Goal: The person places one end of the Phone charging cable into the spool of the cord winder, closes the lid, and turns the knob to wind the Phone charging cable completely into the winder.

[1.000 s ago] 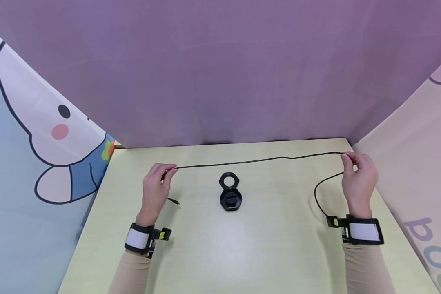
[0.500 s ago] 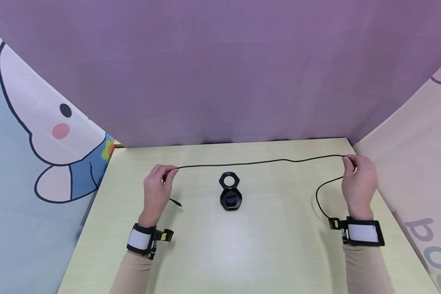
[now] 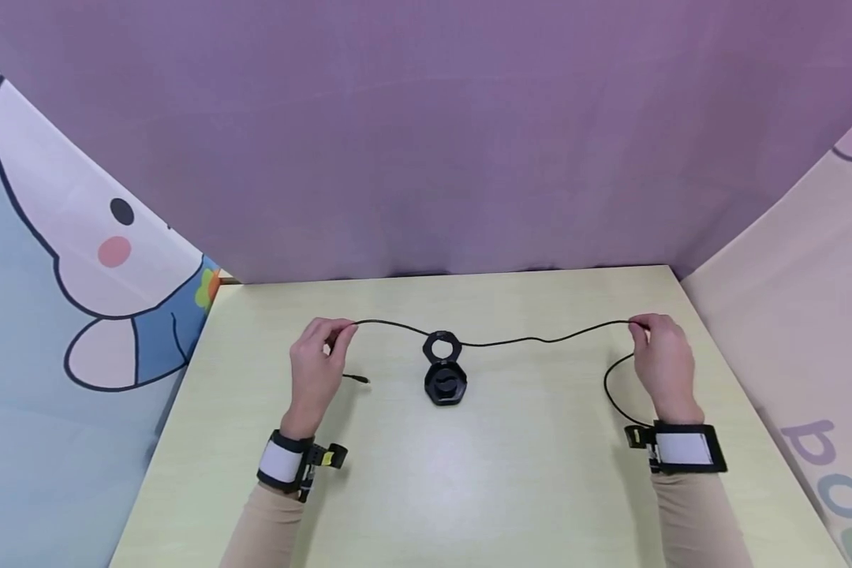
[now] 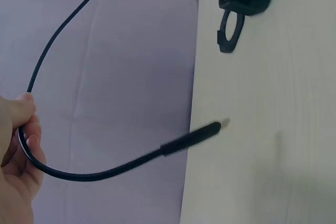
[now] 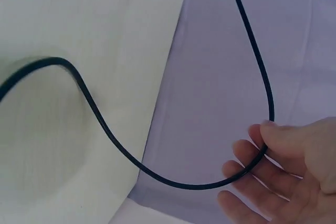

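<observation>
A thin black cable (image 3: 511, 342) sags between both hands above the table. My left hand (image 3: 315, 367) pinches it near one end between thumb and fingers; the plug (image 4: 191, 139) on that end hangs free in the left wrist view. My right hand (image 3: 662, 364) pinches the cable farther along, and a loose loop (image 5: 121, 148) of it drops below those fingers toward the table. Under the middle of the span, a black hexagonal case (image 3: 446, 385) lies on the table, its ring-shaped lid (image 3: 442, 335) flipped back. The cable's far end is hidden near the right wrist.
The pale wooden table (image 3: 454, 489) carries these things. A purple cloth (image 3: 426, 142) rises behind its back edge. Printed cartoon panels stand at the left (image 3: 113, 315) and right. Each wrist wears a strapped camera.
Both hands have come closer together, the left moving right and the right moving left and nearer. The cable, nearly straight before, now sags across the case's lid in the head view.
</observation>
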A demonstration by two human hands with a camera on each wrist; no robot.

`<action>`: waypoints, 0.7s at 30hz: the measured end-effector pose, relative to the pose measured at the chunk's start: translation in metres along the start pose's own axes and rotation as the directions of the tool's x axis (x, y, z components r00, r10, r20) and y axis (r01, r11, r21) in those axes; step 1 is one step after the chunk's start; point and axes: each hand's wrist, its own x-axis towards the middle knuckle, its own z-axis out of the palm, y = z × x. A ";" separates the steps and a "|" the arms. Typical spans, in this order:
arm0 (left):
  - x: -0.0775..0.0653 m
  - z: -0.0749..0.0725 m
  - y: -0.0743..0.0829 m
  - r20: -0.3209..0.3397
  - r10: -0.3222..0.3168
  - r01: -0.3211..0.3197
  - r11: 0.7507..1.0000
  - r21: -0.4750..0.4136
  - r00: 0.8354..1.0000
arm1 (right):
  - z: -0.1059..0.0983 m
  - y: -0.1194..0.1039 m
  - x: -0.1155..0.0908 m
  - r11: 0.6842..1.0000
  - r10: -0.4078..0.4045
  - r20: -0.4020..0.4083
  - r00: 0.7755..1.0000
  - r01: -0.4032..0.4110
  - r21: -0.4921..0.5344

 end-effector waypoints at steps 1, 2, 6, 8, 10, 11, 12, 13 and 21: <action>0.000 0.001 0.001 -0.007 -0.002 0.002 1.000 -0.008 1.000 | 0.002 -0.001 0.000 1.000 -0.008 0.011 1.000 0.008 -0.003; 0.001 0.002 0.003 -0.015 -0.005 0.005 1.000 -0.015 1.000 | 0.004 -0.002 -0.001 1.000 -0.017 0.024 1.000 0.017 -0.008; 0.003 0.005 0.010 -0.035 -0.001 -0.001 0.999 -0.037 0.999 | 0.010 -0.010 -0.002 0.998 -0.064 0.069 0.996 0.066 -0.016; 0.003 0.007 0.013 -0.043 0.008 -0.010 0.999 -0.046 0.999 | 0.014 -0.015 -0.003 0.996 -0.092 0.079 0.993 0.093 -0.016; 0.004 0.010 0.016 -0.048 0.017 -0.020 0.998 -0.058 0.999 | 0.018 -0.021 -0.005 0.993 -0.119 0.080 0.990 0.121 -0.014; 0.004 0.011 0.016 -0.048 0.020 -0.023 0.998 -0.066 0.999 | 0.021 -0.023 -0.005 0.990 -0.136 0.074 0.988 0.138 -0.013; 0.003 0.013 0.017 -0.048 0.022 -0.025 0.997 -0.074 0.999 | 0.024 -0.025 -0.005 0.988 -0.152 0.065 0.986 0.153 -0.013; 0.003 0.014 0.017 -0.049 0.023 -0.027 0.996 -0.080 0.999 | 0.027 -0.027 -0.006 0.985 -0.173 0.053 0.984 0.174 -0.017; 0.002 0.019 0.026 -0.026 0.042 -0.044 0.994 -0.097 0.999 | 0.050 -0.054 -0.012 0.941 -0.339 -0.013 0.941 0.339 0.022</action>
